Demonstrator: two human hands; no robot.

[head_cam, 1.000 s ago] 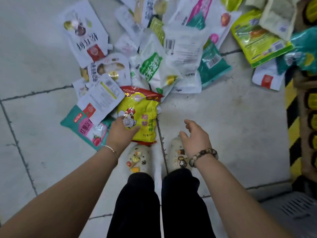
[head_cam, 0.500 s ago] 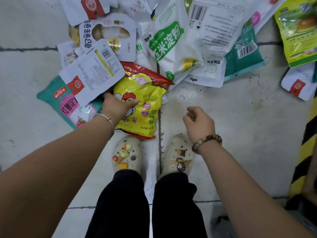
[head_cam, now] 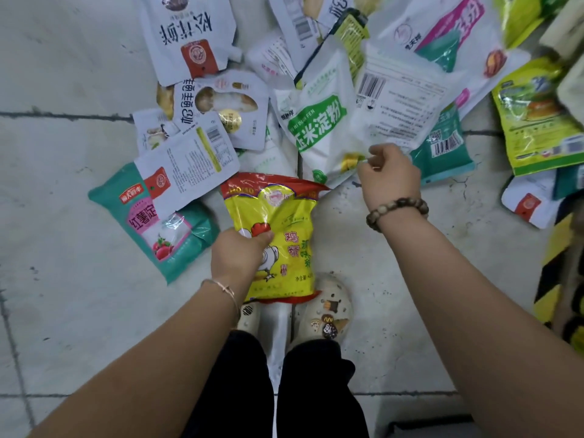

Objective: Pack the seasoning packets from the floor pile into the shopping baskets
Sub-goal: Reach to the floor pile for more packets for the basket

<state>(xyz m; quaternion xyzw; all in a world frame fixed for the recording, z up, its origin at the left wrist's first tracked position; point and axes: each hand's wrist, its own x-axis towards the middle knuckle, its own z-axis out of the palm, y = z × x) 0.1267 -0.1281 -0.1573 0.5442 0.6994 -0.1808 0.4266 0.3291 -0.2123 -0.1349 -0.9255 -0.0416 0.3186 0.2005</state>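
Yellow film packet gripped at its left edge by left hand, hanging over the shoes. Right hand pinches bottom corner of white-green starch packet in floor pile. Likely light, floppy, slick film: take edge seams, not faces.

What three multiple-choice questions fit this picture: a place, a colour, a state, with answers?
1. Where does the pink-labelled teal packet lie from the chicken packet? A on it; B to the person's right; C to the person's left.
2. Chicken packet's main colour? A yellow; B blue; C black.
3. The right hand is: A flat on the floor; B pinching the white-and-green packet; C holding a basket.
Answers: C, it lies left of the left hand gripping the chicken packet; A, yellow front, red ends; B, fingertips nip its corner.
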